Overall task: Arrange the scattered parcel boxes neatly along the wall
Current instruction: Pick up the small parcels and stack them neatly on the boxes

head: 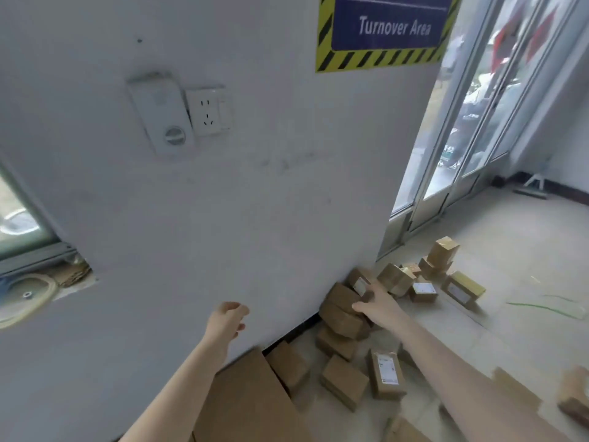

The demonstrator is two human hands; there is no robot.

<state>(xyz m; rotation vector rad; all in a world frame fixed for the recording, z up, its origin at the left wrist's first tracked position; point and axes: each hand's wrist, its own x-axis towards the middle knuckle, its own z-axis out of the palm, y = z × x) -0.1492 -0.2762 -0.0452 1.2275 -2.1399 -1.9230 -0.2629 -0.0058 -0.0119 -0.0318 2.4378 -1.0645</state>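
Note:
Several brown cardboard parcel boxes lie along the foot of the white wall [255, 202]. My right hand [379, 303] reaches far forward and grips a small labelled box [359, 283] at the top of a stack of boxes [342, 317] against the wall. My left hand [228, 317] hovers in front of the wall with its fingers loosely curled, holding nothing. A large flat box [251, 403] lies below it. Loose boxes [385, 373] sit on the floor, and another scattered group [441, 269] lies near the glass door.
A glass door [471, 138] stands to the right of the wall. A wall socket [208, 111] and a "Turnover Area" sign [385, 30] hang on the wall. Light floor tiles [526, 260] stretch to the right. One more box [575, 401] lies at the right edge.

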